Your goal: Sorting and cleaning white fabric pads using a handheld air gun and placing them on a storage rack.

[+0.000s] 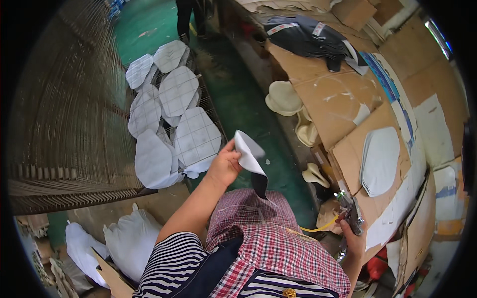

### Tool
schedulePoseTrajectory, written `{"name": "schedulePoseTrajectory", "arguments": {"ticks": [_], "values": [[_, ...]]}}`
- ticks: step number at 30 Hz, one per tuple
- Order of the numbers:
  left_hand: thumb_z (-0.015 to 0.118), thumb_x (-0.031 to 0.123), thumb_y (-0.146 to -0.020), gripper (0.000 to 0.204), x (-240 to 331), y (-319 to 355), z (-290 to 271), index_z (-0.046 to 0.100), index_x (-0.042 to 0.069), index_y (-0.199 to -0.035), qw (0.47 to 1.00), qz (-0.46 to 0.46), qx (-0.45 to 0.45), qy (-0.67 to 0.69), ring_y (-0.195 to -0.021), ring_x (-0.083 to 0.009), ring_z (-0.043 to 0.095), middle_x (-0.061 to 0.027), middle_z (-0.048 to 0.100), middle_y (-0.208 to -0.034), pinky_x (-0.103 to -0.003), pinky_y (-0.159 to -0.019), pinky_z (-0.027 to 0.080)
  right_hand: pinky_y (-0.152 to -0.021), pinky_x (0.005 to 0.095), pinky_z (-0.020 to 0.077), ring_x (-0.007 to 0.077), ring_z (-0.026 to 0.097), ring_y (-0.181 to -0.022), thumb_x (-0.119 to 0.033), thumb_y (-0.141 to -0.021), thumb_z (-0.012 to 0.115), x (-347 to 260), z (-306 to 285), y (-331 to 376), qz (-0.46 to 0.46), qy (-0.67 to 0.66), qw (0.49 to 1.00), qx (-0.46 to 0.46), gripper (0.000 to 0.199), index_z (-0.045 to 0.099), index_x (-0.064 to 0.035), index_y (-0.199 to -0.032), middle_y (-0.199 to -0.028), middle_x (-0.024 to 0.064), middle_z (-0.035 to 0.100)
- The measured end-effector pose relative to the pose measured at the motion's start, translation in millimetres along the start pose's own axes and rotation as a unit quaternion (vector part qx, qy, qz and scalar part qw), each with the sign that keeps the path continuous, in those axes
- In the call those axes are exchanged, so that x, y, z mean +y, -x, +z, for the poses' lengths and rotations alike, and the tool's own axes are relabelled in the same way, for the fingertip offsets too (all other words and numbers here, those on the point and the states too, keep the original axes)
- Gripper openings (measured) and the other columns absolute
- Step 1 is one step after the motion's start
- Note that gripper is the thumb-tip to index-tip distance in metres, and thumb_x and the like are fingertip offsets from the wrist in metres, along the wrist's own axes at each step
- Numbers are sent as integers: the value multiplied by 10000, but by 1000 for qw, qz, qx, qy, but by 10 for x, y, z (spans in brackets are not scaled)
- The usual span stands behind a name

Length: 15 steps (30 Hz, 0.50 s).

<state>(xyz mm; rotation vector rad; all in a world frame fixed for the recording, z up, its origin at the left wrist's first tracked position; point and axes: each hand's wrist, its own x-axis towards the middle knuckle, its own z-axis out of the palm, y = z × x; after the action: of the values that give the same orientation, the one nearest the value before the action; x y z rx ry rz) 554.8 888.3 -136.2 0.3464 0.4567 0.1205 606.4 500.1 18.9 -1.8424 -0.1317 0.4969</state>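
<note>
Out in front of my body, my left hand (pixel 225 168) pinches a thin, curled sheet (pixel 248 155) by its edge. It is white on one face and dark toward its lower tip. At the right, next to the cardboard-covered table, my right hand (pixel 354 239) is wrapped round a metal spray gun (pixel 352 216). A yellow hose (pixel 318 230) runs to it from my apron. Just beyond that hand, a stack of pale rounded sheets (pixel 380 161) lies on the cardboard (pixel 343 102).
On the left, a wire rack (pixel 204 99) carries several pale rounded sheets (pixel 198 136). White sacks (pixel 131 241) stand at the lower left. Cream moulded pieces (pixel 284 98) sit along the table's side. A dark jacket (pixel 310 39) lies at the far end; a person's legs (pixel 185 17) show beyond.
</note>
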Motion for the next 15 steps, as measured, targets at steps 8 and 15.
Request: {"name": "schedulePoseTrajectory", "arguments": {"ticks": [8, 15], "values": [[394, -126, -780, 577, 901, -300, -353, 440, 118, -1301, 946, 311, 83, 28, -1102, -262, 555, -95, 545, -1206, -439, -900, 502, -780, 255, 477, 114, 578, -849, -45, -805, 685, -56, 193, -168, -11, 48, 998, -44, 511, 475, 28, -1265, -937, 37, 610], [365, -163, -745, 636, 769, -176, -1310, 373, 95, -1327, 901, 351, 254, 41, -1172, -328, 512, -141, 481, -1290, -490, -889, 514, -771, 245, 466, 103, 566, -842, -16, -798, 661, -144, 274, -253, 1, 90, 994, -63, 508, 477, 18, -1271, -920, 25, 599]]}}
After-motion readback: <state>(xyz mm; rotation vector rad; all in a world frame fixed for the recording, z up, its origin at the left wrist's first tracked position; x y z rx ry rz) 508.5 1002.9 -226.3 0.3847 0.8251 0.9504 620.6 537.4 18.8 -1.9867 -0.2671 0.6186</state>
